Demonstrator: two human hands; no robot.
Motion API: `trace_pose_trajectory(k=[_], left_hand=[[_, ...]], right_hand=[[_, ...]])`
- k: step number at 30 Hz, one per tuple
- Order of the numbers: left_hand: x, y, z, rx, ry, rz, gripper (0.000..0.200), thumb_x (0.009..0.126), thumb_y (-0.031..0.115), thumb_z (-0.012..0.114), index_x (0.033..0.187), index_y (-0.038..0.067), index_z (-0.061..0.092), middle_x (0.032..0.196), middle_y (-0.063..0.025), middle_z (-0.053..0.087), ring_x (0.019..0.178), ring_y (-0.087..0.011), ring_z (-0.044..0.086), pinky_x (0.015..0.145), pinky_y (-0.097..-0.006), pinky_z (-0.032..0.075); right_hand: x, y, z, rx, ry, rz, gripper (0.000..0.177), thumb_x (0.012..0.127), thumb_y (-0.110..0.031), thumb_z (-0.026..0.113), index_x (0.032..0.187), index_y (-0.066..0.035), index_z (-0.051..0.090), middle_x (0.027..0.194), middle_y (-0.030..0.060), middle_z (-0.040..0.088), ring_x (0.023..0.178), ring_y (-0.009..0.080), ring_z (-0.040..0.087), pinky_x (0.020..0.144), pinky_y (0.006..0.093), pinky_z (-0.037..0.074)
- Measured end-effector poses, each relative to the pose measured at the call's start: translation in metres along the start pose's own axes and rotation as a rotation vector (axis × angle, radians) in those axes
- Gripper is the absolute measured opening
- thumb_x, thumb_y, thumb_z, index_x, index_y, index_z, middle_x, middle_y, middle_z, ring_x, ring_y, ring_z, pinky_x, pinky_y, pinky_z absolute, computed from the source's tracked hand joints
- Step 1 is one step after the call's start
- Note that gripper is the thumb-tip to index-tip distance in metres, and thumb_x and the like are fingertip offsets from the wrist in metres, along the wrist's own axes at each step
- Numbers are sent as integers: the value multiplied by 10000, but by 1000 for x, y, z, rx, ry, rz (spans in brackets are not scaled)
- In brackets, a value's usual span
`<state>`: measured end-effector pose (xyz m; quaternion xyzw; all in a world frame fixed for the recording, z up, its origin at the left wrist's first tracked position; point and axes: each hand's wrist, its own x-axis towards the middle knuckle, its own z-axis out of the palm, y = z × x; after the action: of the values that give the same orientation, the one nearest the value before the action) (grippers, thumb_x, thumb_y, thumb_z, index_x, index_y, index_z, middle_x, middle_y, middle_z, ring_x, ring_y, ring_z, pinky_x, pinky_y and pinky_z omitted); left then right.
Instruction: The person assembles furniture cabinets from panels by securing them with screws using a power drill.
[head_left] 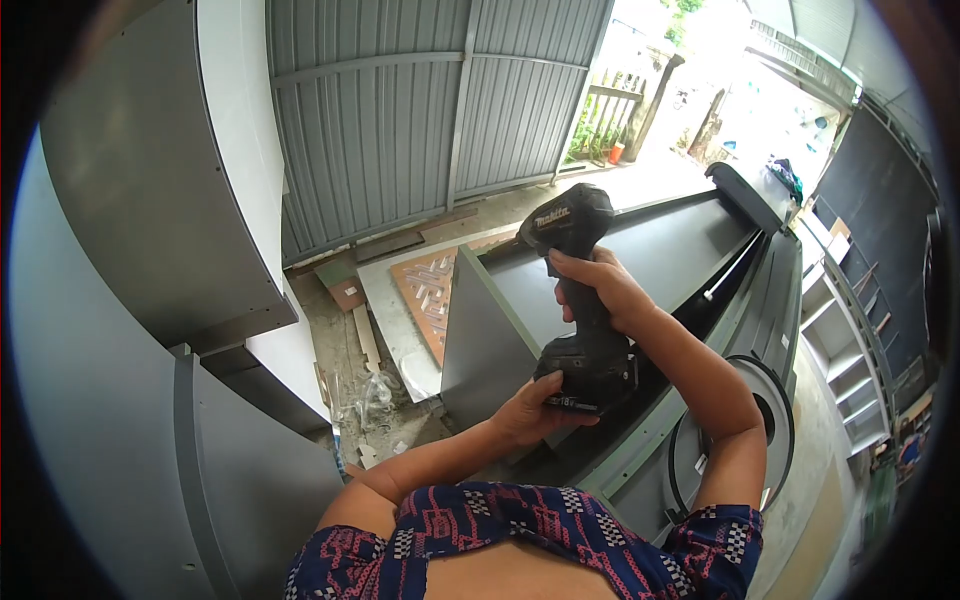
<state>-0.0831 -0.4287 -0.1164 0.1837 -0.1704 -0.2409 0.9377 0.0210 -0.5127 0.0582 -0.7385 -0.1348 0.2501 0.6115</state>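
Looking through the head camera, I saw two bare arms reaching out over a big grey box (492,345). My right hand (605,290) was wrapped around the handle of a black drill (590,328), with the thumb across the top part of the grip. My left hand (527,412) held the bottom of the drill, and its thumb pressed on the battery. The drill was in the air, in front of the grey box, and its nose pointed left, near the box's green edge. I could not tell if the tip touched that edge.

Beside my right arm was a round thing with a black rim (792,430). Left of the box, a brown board with a pattern (425,285) lay near some clear plastic (375,395). Tall grey cabinets (150,170) stood on the far left. Behind all this was a grey metal wall (370,130), and white shelves (838,350) were on the right. Bright light came in at the back.
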Motion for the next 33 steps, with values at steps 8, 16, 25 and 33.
trace_pose_trajectory(k=[8, 16, 25, 33], left_hand=[[15, 6, -39, -135, -6, 49, 744, 840, 589, 556, 1338, 57, 408, 1192, -174, 581, 1069, -344, 589, 967, -524, 444], [35, 23, -50, -185, 63, 63, 780, 801, 647, 560, 1310, 67, 446, 1123, -181, 606, 990, -335, 628, 925, -516, 480], [43, 28, -44, -203, 143, 28, 776, 771, 654, 596, 1245, 47, 503, 1061, -175, 631, 952, -308, 643, 894, -491, 509], [44, 29, -42, -170, 175, 31, 774, 767, 687, 570, 1222, 62, 527, 1026, -164, 644, 922, -289, 654, 861, -469, 527]], right_hand=[[56, 18, 3, -62, -6, 46, 450, 793, -398, 711, 940, -16, 524, 657, 82, 556, 467, 163, 570, 451, 296, 507], [93, 19, -5, -91, 72, 113, 469, 802, -423, 695, 970, -15, 537, 661, 93, 555, 477, 180, 572, 448, 304, 497], [100, 22, -17, -54, 97, 134, 437, 814, -458, 679, 847, -37, 567, 637, 78, 566, 470, 166, 560, 444, 280, 476], [108, 23, -20, -75, 58, 155, 456, 809, -435, 686, 960, -34, 534, 650, 98, 565, 481, 195, 581, 458, 317, 505]])
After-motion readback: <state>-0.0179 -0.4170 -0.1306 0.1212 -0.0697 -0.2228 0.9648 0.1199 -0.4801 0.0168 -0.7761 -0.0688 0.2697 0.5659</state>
